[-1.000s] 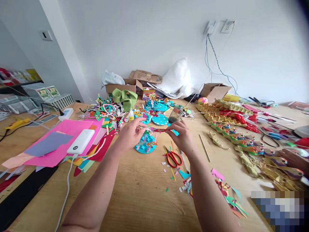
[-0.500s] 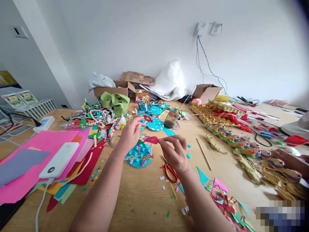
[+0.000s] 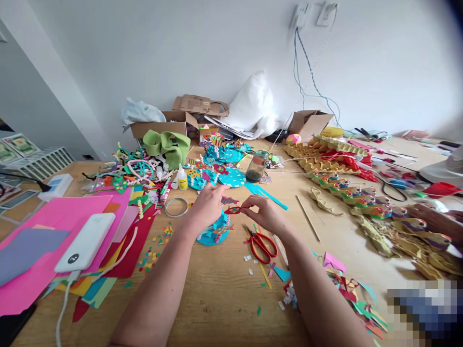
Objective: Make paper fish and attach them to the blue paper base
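My right hand (image 3: 265,214) pinches a small red paper fish with coloured dots (image 3: 233,210) by its right end. The fish's left end reaches to my left hand (image 3: 207,206), whose fingers are drawn together; what they grip is hidden. Just past those fingertips shows a striped paper fish (image 3: 230,200). Under my left hand stands a blue round paper piece (image 3: 213,237) with folded blue shapes, a pink-and-white twisted post and an orange fish on it. Red-handled scissors (image 3: 265,248) lie open below my right hand.
A glue bottle (image 3: 182,178), a tape roll (image 3: 176,207) and a glass jar (image 3: 257,166) stand beyond my hands. Coloured paper sheets (image 3: 90,202) and a white power bank (image 3: 87,243) lie left. Paper scraps (image 3: 347,284) and egg-carton strips (image 3: 361,200) lie right, beside another person's hand (image 3: 434,219).
The red fish has turned from its plain face to its dotted one and moved beside the blue piece. My left hand has come down from the far decorations to the blue piece.
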A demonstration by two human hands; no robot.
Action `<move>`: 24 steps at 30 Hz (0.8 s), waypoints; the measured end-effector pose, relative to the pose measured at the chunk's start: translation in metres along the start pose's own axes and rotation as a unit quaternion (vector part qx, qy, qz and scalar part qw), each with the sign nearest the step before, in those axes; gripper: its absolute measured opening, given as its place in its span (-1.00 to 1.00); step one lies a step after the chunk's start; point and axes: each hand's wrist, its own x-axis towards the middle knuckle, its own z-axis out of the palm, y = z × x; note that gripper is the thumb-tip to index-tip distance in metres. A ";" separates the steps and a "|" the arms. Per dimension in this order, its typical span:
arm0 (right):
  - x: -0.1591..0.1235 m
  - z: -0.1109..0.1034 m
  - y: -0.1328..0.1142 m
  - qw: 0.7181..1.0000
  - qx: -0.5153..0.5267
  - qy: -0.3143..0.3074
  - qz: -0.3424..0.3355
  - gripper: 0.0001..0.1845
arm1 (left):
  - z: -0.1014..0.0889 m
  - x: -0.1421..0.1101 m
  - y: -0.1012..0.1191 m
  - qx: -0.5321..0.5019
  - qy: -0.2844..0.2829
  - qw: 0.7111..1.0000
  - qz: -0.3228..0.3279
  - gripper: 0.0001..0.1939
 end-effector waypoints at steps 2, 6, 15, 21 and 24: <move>0.000 0.003 0.002 1.000 0.001 -0.002 0.010 -0.90 | 0.002 0.001 0.002 0.021 -0.027 0.999 0.006 -0.45; 0.001 0.008 0.003 1.000 0.011 -0.012 0.018 -0.89 | 0.006 0.004 0.008 0.077 -0.063 0.995 0.010 -0.47; 0.001 0.012 0.003 0.998 0.010 -0.029 0.056 -0.91 | 0.012 0.005 0.008 0.090 -0.085 0.992 0.009 -0.50; 0.003 0.016 0.002 0.997 0.017 -0.025 0.077 -0.91 | 0.016 0.005 0.004 0.063 -0.076 0.995 0.021 -0.45; 0.003 0.018 0.003 0.996 0.013 -0.026 0.081 -0.91 | 0.016 0.005 0.003 0.053 -0.077 0.995 0.024 -0.38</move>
